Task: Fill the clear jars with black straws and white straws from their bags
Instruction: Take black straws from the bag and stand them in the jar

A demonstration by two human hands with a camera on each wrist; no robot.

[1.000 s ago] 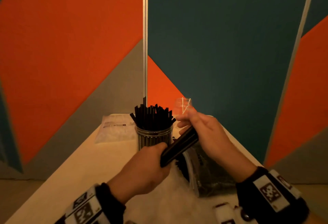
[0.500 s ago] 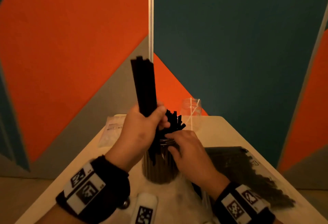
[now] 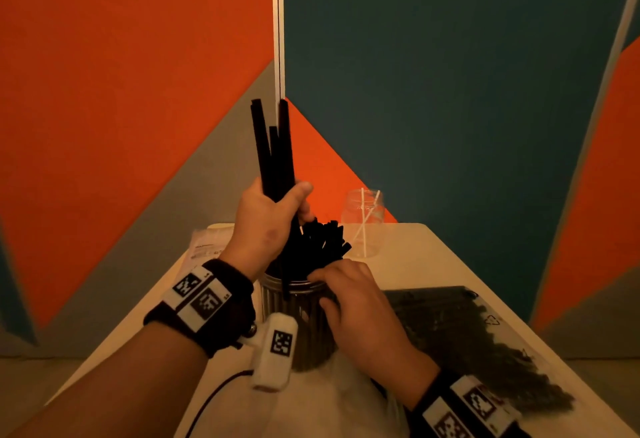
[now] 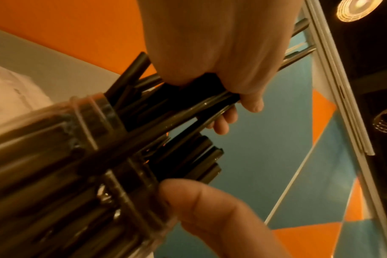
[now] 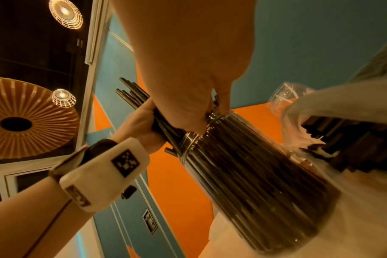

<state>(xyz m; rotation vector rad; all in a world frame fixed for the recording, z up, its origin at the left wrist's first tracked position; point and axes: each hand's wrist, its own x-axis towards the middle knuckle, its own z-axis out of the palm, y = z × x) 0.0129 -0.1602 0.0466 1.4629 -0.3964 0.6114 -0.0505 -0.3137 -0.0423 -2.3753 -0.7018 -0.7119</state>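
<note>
Upright clear jar (image 3: 298, 326) packed with black straws (image 3: 320, 243).

The straws (image 3: 273, 157) gripped in the left hand (image 3: 266, 226) were black, as were those packed in the clear jar (image 3: 304, 330). A second clear jar (image 3: 363, 222) held white straws (image 3: 365, 226). The table (image 3: 408, 257) was pale cream. The wall panels (image 3: 138, 56) showed orange, grey and dark teal in diagonal blocks, split by a white strip. Both wristbands (image 3: 204, 302) were black with white tags bearing black-and-white square codes. The clear bag (image 3: 467, 344) showed black straws inside.
</note>
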